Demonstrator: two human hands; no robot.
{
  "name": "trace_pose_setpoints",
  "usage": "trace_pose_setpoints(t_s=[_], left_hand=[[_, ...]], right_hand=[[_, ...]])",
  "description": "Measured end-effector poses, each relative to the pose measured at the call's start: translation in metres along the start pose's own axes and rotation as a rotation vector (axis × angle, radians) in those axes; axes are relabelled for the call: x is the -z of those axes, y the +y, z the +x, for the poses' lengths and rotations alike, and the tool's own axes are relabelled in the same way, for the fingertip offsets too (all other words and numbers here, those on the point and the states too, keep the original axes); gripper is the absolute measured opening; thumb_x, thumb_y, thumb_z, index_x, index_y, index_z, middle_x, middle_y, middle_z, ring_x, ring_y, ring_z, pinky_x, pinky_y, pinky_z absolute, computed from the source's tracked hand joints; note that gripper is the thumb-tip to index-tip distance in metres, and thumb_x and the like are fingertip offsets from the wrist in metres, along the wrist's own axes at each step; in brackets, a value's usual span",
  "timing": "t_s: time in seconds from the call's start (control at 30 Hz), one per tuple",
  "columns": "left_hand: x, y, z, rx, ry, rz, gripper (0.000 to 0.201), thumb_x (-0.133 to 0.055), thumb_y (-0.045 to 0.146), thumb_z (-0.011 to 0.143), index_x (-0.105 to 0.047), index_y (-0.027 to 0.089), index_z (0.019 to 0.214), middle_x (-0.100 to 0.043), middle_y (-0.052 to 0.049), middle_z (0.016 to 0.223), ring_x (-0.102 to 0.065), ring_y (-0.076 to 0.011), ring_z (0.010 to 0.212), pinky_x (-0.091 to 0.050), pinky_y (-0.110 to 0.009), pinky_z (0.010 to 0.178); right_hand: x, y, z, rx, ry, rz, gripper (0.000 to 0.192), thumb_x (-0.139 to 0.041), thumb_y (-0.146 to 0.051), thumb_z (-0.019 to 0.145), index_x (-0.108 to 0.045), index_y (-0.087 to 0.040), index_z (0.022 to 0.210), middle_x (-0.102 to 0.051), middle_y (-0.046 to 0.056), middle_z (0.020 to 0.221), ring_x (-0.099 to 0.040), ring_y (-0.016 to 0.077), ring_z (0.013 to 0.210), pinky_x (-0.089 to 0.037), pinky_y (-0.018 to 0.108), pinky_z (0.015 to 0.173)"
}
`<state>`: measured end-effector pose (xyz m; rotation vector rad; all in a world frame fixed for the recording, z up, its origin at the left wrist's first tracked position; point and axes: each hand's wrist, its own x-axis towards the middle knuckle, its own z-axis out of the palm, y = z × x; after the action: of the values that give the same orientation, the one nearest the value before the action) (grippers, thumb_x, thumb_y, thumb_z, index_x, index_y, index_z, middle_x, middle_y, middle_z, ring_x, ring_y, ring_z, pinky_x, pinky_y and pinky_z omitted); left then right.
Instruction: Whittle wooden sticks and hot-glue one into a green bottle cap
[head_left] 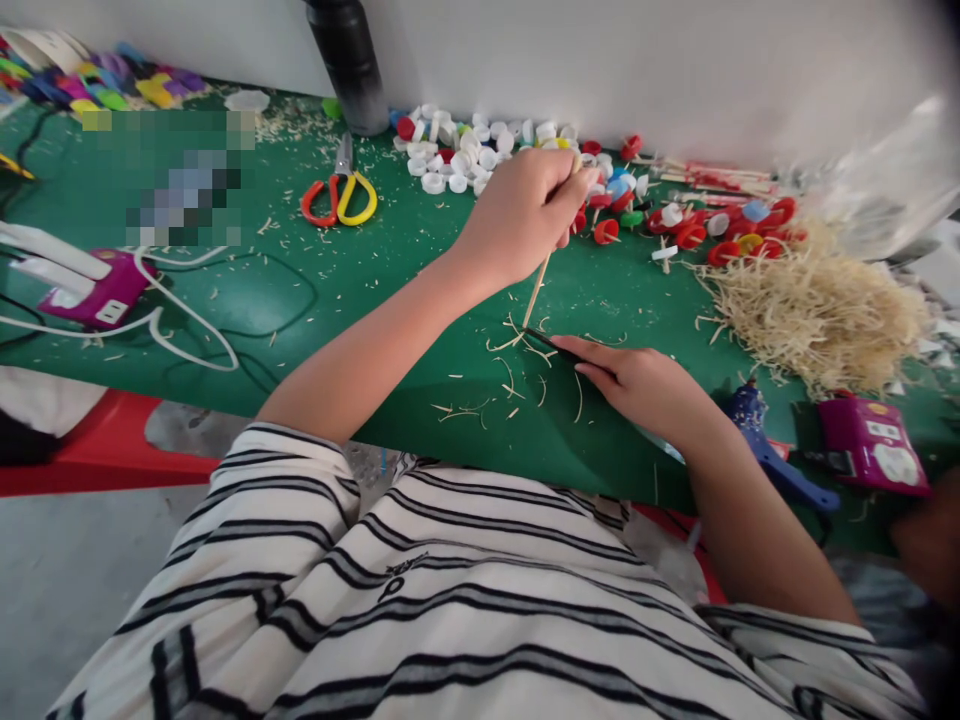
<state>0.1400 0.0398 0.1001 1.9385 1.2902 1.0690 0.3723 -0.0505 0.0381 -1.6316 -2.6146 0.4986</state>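
The left hand [525, 215] grips a thin wooden stick [536, 295] above the green table [300, 300], its tip slanting down toward the dark blade [559, 350] clasped by the right hand [637, 385].

On the worktop [247, 300]: scissors [339, 195] at the back left of middle, bottle [349, 65] just behind them against the wall. Heap of caps [465, 150] right of the bottle, more caps [697, 225] further right. Pile of shavings [817, 310] at the right, in front of those caps. Left hand [521, 215] above the middle, holding a stick [536, 295] upright; right hand [637, 385] nearer the front edge, with a blade [551, 347] at the foot of the stick. Cables [180, 320] at the left.
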Motion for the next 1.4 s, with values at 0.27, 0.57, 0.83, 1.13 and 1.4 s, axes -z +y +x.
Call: trace_pose_setpoints(t_s=[0.27,0.57,0.83,1.13,1.4], left_hand=[[0.005,0.005,0.002,-0.012,-0.083,0.005,0.037,-0.048,0.03,0.105,-0.049,0.027,0.068,-0.073,-0.003,0.07,-0.067,-0.0163,0.066,-0.05,-0.034,0.065],[0.009,0.007,0.001,-0.025,-0.176,-0.026,0.038,-0.046,0.029,0.107,-0.049,0.024,0.07,-0.074,-0.005,0.076,-0.068,-0.0138,0.069,-0.051,-0.029,0.07],[0.016,0.006,0.003,-0.058,-0.255,-0.1,0.036,-0.043,0.022,0.106,-0.05,0.022,0.07,-0.072,-0.007,0.074,-0.069,-0.0137,0.067,-0.053,-0.028,0.069],[0.016,0.004,0.007,-0.011,-0.276,-0.108,0.038,-0.044,0.028,0.108,-0.05,0.021,0.071,-0.074,-0.006,0.077,-0.069,-0.0128,0.067,-0.051,-0.026,0.067],[0.013,0.003,0.009,0.033,-0.235,-0.133,0.037,-0.045,0.027,0.107,-0.051,0.021,0.071,-0.073,-0.006,0.074,-0.068,-0.0132,0.065,-0.051,-0.027,0.066]], right_hand=[[-0.002,0.005,-0.002,0.069,0.227,0.107,0.051,-0.044,-0.041,0.112,-0.057,-0.041,0.161,-0.083,0.003,0.126,-0.08,0.027,0.106,-0.063,0.043,0.095],[-0.006,0.006,0.004,0.085,0.413,0.143,0.048,-0.05,-0.037,0.111,-0.063,-0.037,0.157,-0.083,0.005,0.117,-0.081,0.0241,0.099,-0.063,0.041,0.096],[-0.007,0.012,0.014,0.109,0.358,0.183,0.051,-0.045,-0.042,0.112,-0.062,-0.033,0.159,-0.08,0.005,0.13,-0.078,0.0242,0.111,-0.062,0.04,0.102],[-0.007,0.013,0.024,0.086,0.285,0.227,0.054,-0.047,-0.043,0.11,-0.058,-0.032,0.162,-0.073,0.003,0.148,-0.077,0.0262,0.116,-0.062,0.043,0.103],[-0.008,0.014,0.018,0.067,0.107,0.006,0.052,-0.045,-0.043,0.11,-0.058,-0.043,0.16,-0.083,0.001,0.123,-0.078,0.0249,0.098,-0.062,0.039,0.082]])
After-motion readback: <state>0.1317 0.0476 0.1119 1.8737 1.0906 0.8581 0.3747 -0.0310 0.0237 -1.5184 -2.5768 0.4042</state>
